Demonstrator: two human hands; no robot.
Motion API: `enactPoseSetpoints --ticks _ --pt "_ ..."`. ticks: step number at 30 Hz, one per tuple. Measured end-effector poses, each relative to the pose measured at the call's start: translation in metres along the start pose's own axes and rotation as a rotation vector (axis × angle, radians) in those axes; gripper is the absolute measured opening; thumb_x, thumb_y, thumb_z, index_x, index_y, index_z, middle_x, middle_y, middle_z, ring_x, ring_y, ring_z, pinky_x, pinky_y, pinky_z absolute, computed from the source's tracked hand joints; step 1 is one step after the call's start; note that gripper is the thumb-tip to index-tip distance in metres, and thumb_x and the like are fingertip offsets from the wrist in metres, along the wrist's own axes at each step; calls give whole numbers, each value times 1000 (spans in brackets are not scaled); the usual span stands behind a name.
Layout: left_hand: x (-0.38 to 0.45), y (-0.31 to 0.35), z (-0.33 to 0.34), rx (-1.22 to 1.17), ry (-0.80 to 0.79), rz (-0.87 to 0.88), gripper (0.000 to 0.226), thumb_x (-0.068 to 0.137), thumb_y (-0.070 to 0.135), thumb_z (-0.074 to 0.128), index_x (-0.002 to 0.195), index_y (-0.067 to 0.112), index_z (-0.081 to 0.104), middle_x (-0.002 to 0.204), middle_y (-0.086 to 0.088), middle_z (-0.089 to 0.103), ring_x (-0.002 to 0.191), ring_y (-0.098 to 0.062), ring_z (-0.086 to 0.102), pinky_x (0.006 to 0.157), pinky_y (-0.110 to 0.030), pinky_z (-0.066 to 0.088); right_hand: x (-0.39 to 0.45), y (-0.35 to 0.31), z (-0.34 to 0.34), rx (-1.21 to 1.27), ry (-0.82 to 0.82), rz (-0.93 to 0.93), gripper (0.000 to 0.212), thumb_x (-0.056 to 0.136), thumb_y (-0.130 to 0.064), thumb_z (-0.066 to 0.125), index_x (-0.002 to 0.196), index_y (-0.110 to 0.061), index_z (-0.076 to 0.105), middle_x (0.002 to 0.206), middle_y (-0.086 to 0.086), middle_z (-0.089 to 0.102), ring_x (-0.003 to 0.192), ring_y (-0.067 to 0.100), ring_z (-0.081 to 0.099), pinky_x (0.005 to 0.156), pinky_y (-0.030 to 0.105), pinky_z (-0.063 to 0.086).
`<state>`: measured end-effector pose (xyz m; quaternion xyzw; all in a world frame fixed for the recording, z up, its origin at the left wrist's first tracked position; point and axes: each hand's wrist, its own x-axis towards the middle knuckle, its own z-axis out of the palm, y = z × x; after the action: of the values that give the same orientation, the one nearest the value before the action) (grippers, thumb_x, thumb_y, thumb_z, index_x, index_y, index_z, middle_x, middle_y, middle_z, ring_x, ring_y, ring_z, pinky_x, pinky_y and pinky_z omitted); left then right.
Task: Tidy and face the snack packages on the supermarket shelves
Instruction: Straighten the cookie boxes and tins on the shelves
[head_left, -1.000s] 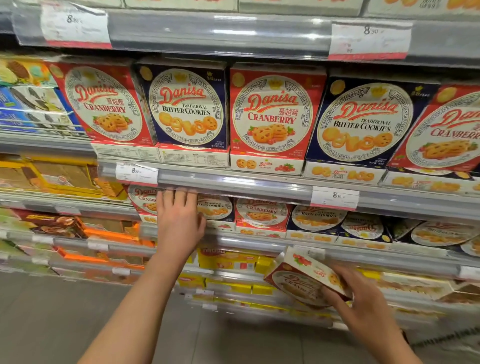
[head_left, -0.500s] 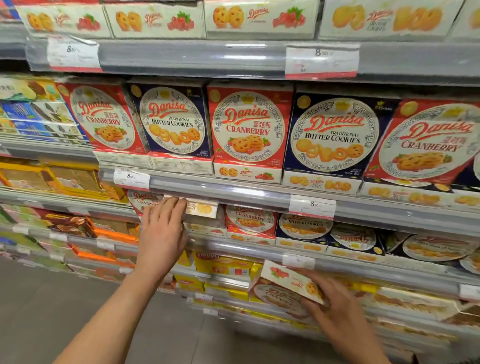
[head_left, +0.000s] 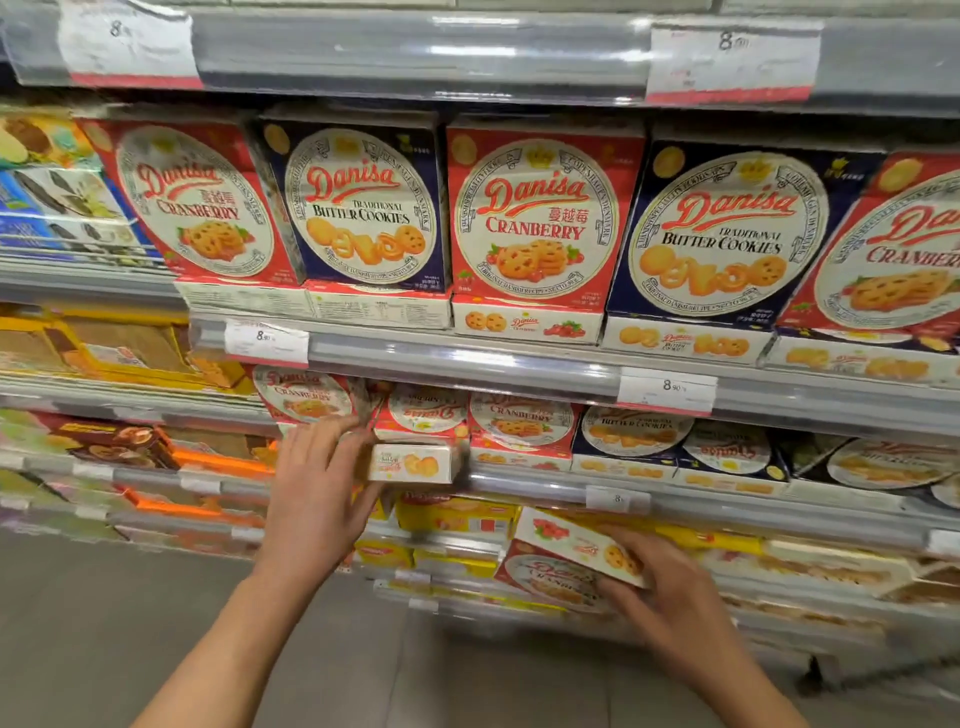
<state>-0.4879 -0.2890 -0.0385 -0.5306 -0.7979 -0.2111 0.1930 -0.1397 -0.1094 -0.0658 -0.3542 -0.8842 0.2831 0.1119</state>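
Note:
My left hand (head_left: 317, 493) grips a butter cookie box (head_left: 413, 462) by its left end, holding it out over the front edge of the lower shelf (head_left: 540, 486), its white side facing me. Behind it stand a red cranberry box (head_left: 306, 395) and an upside-down red box (head_left: 426, 415). My right hand (head_left: 660, 582) holds a red cranberry cookie box (head_left: 561, 566) tilted, below that shelf, clear of the row. On the shelf above, red cranberry boxes (head_left: 535, 223) and blue butter cookie boxes (head_left: 363, 208) stand upright facing front.
Further right on the lower shelf stand more boxes, one blue box (head_left: 727, 452) upside down. Yellow packs (head_left: 452, 519) fill the shelves underneath. Orange and brown packs (head_left: 119, 441) sit on the left bay. Grey floor (head_left: 104, 623) lies below.
My left hand has drawn a butter cookie box forward out of the lower row. My right hand keeps the cranberry box, held low and roughly in the same place.

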Motion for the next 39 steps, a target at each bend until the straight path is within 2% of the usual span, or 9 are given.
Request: enactPoseSetpoints --ticks 4,7,10,15,20,23,27,31,39 --pt "-23 -10 -4 -339 -197 -260 37 85 42 77 112 26 57 103 8 65 92 -14 59 74 -34 49 16 -36 28 -41 -1 -39 53 89 -48 69 138 -32 58 131 -17 59 121 3 51 103 26 44" --pt "-37 -20 -2 -542 -327 -370 35 81 42 82 103 35 56 92 19 67 83 0 62 67 -29 51 32 -71 53 -99 -90 -139 54 89 -59 56 136 -33 59 129 -15 62 118 5 54 99 26 45" --pt "-46 -36 -2 -608 -413 -343 35 80 41 83 102 38 55 92 23 65 84 5 59 69 -23 49 48 -103 77 -105 -136 -193 54 88 -58 54 135 -32 60 126 -13 63 116 6 55 94 30 50" --pt "-60 -73 6 -725 -578 -239 39 86 67 64 116 44 52 110 31 60 102 9 56 80 -18 45 59 -139 100 16 -189 -166 41 86 -42 74 123 -44 57 121 -34 51 114 -13 49 90 8 41" --pt "-55 -81 9 -641 -789 -57 95 60 99 46 141 50 37 135 30 44 122 6 42 99 -24 39 63 -157 107 75 -138 -111 43 81 -45 77 111 -55 48 117 -34 52 114 -12 51 89 10 43" --pt "-54 -78 16 -549 -796 -37 109 57 97 56 150 51 24 151 21 35 139 -5 36 112 -33 38 67 -159 109 79 -132 -122 40 82 -45 78 108 -54 50 117 -29 54 114 -8 53 88 12 45" --pt "-59 -72 22 -512 -655 -25 90 69 74 62 149 48 30 141 23 39 128 -3 44 100 -27 45 72 -159 115 126 -100 -151 43 82 -35 82 107 -51 51 119 -24 56 117 1 56 90 18 48" --pt "-64 -81 21 -519 -647 -80 91 65 76 65 147 48 35 131 25 42 117 -1 48 94 -27 47 84 -162 120 147 -138 -215 39 83 -36 80 110 -45 54 119 -24 55 116 1 56 89 24 51" --pt "-70 -79 7 -428 -696 -79 82 69 78 57 144 55 35 129 20 41 119 -3 44 97 -26 42 101 -166 124 172 -155 -367 38 83 -34 80 113 -31 57 115 -21 56 111 -1 56 86 16 46"
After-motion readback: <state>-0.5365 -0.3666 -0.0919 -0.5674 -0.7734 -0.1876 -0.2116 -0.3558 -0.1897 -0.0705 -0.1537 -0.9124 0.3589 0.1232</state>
